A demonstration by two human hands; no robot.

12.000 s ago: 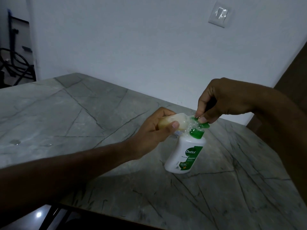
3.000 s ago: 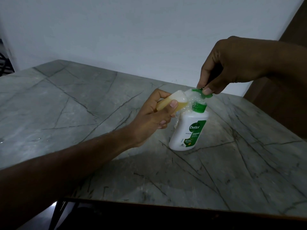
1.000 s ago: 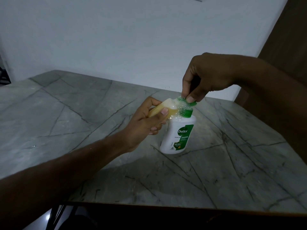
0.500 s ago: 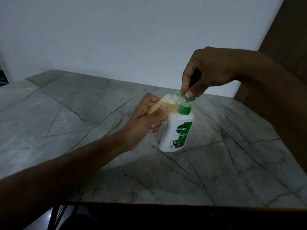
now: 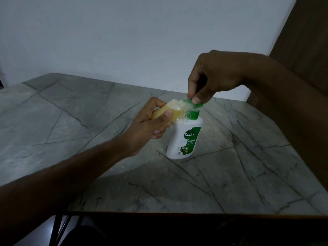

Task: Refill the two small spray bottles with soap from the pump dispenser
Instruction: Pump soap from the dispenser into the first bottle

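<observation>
Left hand [image 5: 149, 128] grips small bottle [image 5: 170, 110]; right hand [image 5: 213, 77] pinches "Dettol Original" dispenser [image 5: 184, 141] pump.

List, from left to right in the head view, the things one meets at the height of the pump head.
Left hand → small bottle of yellowish soap → green pump head of the Dettol dispenser → right hand.

Grey veined marble table [image 5: 248, 183] against a white wall [image 5: 142, 41]; brown door [image 5: 305, 41] at right.
</observation>
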